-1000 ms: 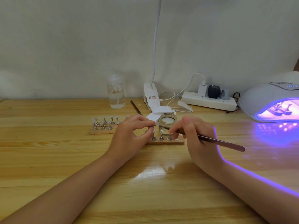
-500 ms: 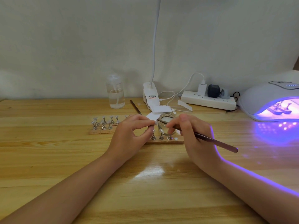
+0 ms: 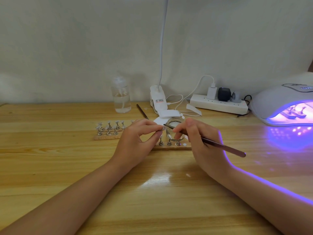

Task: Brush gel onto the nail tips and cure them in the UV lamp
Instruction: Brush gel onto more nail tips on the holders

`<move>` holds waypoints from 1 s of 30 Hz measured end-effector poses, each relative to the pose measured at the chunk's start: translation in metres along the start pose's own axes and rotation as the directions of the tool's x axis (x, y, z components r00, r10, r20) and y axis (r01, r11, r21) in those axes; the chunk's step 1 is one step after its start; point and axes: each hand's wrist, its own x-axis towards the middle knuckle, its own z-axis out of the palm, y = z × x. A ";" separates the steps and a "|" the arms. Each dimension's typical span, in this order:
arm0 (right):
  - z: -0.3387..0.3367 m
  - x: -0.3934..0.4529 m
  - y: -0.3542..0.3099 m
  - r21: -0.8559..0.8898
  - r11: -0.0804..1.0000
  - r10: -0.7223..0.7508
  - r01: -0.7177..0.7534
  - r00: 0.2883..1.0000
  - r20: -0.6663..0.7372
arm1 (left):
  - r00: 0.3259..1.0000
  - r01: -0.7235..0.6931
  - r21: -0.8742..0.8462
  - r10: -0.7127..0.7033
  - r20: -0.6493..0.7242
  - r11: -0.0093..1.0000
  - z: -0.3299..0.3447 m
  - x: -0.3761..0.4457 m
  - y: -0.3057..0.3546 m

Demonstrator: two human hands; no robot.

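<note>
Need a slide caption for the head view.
Left hand pinches a small white nail tip; right hand touches slim metal-handled brush to it beside lit white UV lamp.

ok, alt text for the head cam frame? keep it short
Over a wooden table, the left hand pinches a nail tip while the right hand holds a brush, its bristle end at the tip. A glass jar sits just behind, and a UV lamp glows purple at right.

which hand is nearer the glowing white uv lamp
Right. The right hand, holding the thin brush, sits mid-table on the side of the glowing white UV lamp; the left hand is farther away, beyond the right.
</note>
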 end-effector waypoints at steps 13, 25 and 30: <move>-0.002 -0.002 -0.001 0.103 0.995 -0.011 0.017 0.998 -0.066 | 0.998 0.039 -0.060 -0.042 -0.052 0.997 -0.002 0.000 0.004; 0.000 -0.003 -0.003 -0.104 0.993 -0.054 0.053 0.999 0.000 | 0.997 0.050 -0.080 -0.054 -0.047 0.996 -0.002 0.000 0.002; 0.000 -0.003 -0.001 -0.081 0.989 -0.123 0.125 0.992 0.028 | 0.997 0.058 -0.084 -0.062 -0.045 0.995 -0.001 0.000 0.005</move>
